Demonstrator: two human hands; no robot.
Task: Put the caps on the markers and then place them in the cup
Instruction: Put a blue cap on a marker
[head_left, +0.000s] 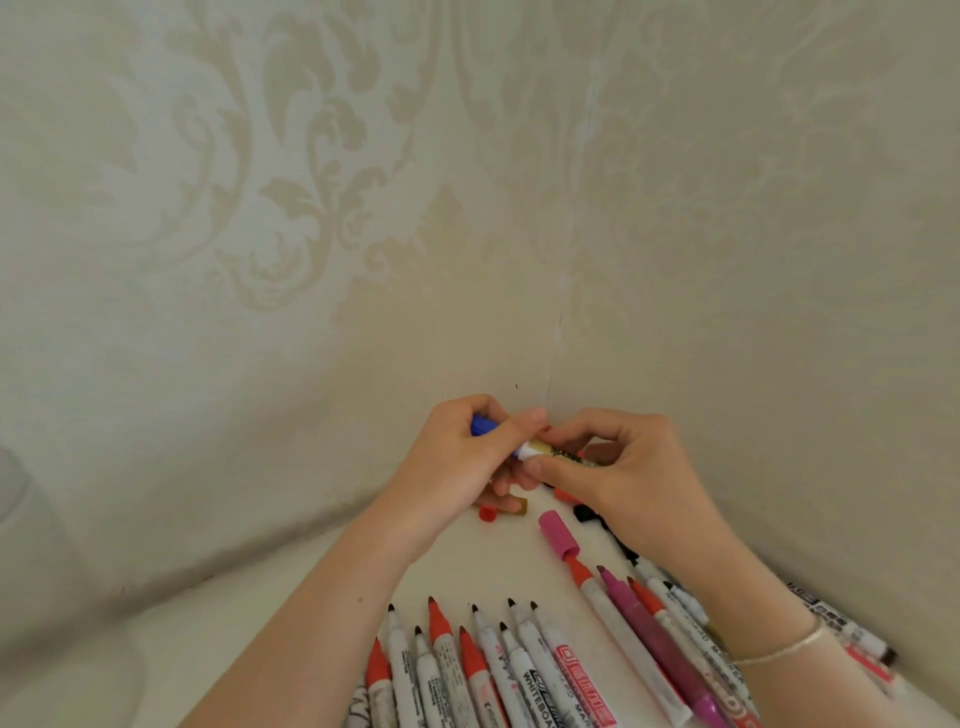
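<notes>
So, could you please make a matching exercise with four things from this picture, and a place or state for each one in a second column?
Things:
1. blue cap
2. pink cap
3. small red cap
4. white marker

Places or states:
a. lies on the table, beside the tip of a red marker
b. pinched in the right hand
c. held in the left hand
d. lies on the table below the left hand

Pairs: 1-c, 2-a, 3-d, 4-b
</notes>
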